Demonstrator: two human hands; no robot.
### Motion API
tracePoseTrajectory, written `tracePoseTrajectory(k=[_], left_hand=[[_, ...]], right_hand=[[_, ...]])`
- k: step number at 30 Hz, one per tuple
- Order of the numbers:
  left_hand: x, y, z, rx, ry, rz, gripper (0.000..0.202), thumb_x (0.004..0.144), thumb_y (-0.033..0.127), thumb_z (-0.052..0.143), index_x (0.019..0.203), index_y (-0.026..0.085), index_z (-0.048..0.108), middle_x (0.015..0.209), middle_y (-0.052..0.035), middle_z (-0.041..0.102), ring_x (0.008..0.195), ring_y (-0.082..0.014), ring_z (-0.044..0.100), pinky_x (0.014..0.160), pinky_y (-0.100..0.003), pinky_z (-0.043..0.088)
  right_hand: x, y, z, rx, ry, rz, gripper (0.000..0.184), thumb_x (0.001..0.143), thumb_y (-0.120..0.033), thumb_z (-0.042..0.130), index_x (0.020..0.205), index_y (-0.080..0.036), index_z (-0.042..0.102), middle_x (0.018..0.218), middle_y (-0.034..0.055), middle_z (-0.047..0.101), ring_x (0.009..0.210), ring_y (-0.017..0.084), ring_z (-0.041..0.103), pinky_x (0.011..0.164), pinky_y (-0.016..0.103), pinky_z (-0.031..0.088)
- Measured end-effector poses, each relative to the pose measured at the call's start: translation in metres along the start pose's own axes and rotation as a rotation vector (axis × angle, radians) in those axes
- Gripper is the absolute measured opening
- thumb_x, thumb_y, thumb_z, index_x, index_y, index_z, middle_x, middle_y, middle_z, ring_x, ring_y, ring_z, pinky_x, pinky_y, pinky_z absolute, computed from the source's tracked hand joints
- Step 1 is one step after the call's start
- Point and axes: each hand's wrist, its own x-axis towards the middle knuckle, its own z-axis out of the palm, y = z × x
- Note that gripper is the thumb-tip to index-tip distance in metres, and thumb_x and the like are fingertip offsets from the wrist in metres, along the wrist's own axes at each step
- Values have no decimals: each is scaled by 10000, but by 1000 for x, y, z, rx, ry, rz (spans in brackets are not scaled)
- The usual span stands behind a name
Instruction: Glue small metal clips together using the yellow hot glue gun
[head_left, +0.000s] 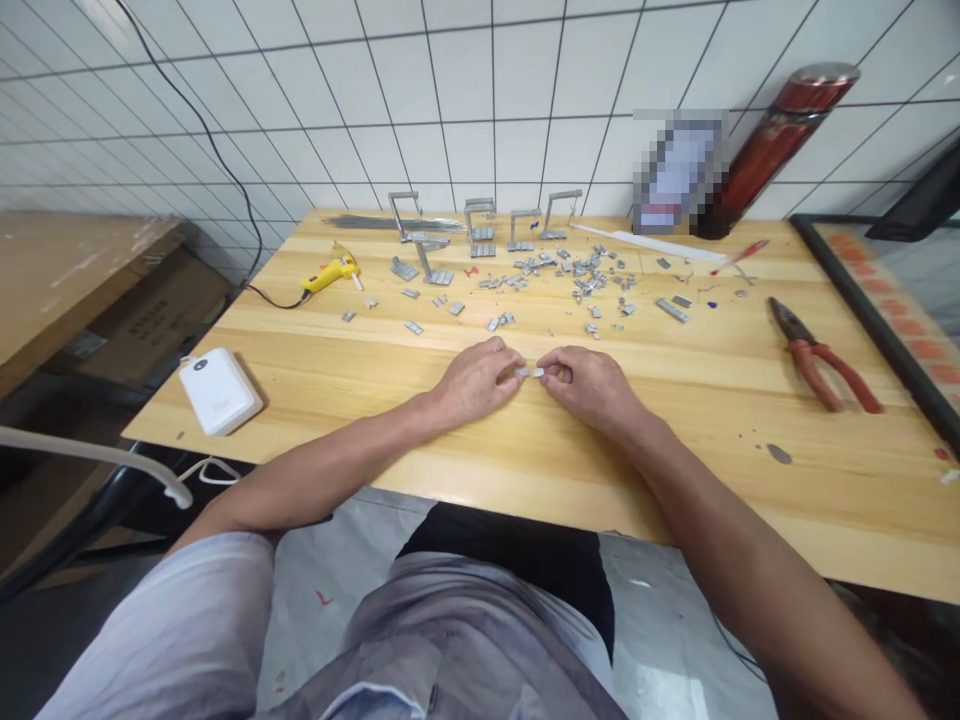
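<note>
My left hand (480, 380) rests low over the wooden table, its thumb and finger closed on a small grey piece (522, 372). Facing it, my right hand (589, 383) pinches another small pale grey piece (538, 372). The two pieces nearly meet between my fingertips; whether they touch I cannot tell. Just beyond my hands lie a few loose grey pieces (501, 321), and a scattered heap of similar bits (592, 272) spreads farther back. Several small grey stands, each an upright with a top arm on a flat base, are at the back, one stand (431, 262) nearest me.
A yellow glue gun (330, 272) with a black cord lies at left, behind a white power bank (220, 391). Red-handled pliers (821, 360) lie at right. A red thermos (776, 150) leans by the tiled wall, and a black-framed panel (862, 300) borders the right side.
</note>
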Motion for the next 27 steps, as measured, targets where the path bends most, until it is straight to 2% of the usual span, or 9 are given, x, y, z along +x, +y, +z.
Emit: tracePoseTrajectory(k=[5,14,18,23,27], left_hand=[[2,-2,-1,-36,2,48,193,958,211,593,1052,161,754,945,-77,657,898,-216,641,825,-339,498],[4,-2,-3,13,-13,96,191,971,240,583,962,151,752,877,-79,668,844,-214,622,771,-343,467],[3,-1,-2,17,-32,99,185,944,196,578,982,151,753,914,-89,689,868,-220,642,778,-348,475],[1,-1,0,-8,-34,86,236,971,242,576,1125,164,737,953,-94,710,912,-232,650,820,-364,492],[0,-2,1,-53,-50,101,214,1007,249,553,1069,182,746,947,-88,700,919,-225,651,826,-360,492]], right_hand=[[0,2,2,-46,-41,2,190,851,-203,659,1005,-237,766,907,44,763,823,204,687,705,314,487],[0,0,3,-17,-24,-2,120,890,-182,641,892,-231,751,860,34,728,743,173,631,696,304,455],[-2,-2,4,-1,-39,-44,123,889,-163,647,896,-228,751,837,33,718,739,175,626,674,299,442],[-6,0,5,17,-14,-71,133,890,-196,658,976,-213,757,805,32,715,709,178,624,653,303,446],[-8,0,4,24,-8,-73,125,904,-205,644,979,-213,743,854,47,739,748,194,653,681,321,476]])
